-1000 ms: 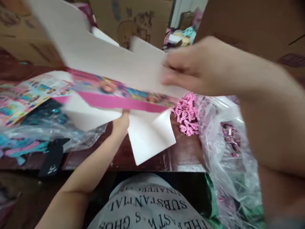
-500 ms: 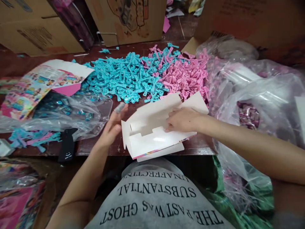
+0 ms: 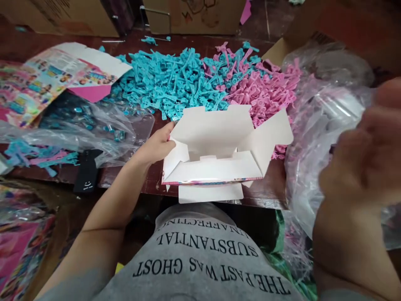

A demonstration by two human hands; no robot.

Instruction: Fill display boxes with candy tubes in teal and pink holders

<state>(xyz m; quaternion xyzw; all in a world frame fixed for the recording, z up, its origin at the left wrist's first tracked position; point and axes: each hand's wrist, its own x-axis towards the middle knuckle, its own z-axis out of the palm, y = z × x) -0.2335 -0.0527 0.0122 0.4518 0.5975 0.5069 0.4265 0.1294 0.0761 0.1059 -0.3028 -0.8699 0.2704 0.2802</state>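
Note:
An open white cardboard box (image 3: 216,167) with a colourful printed outside sits at the near edge of the dark red table (image 3: 266,194), its flaps standing up. My left hand (image 3: 156,146) grips the box's left side flap, fingers closed round it. My right hand (image 3: 363,163) is raised close to the camera at the right, off the box and blurred, so its fingers cannot be read. Just behind the box lie a heap of blue plastic pieces (image 3: 169,83) and a heap of pink plastic pieces (image 3: 266,92).
Clear plastic bags (image 3: 316,121) holding pink items crowd the right side. Another clear bag (image 3: 78,129) lies at the left over blue items. Flat printed cartons (image 3: 46,83) lie at the far left, a black object (image 3: 86,171) sits near the table edge, and brown cardboard boxes (image 3: 62,16) stand behind.
The flat carton has been folded into an open box and set down at the table edge. My right hand left the box and rose to the right. My left hand took hold of the left flap.

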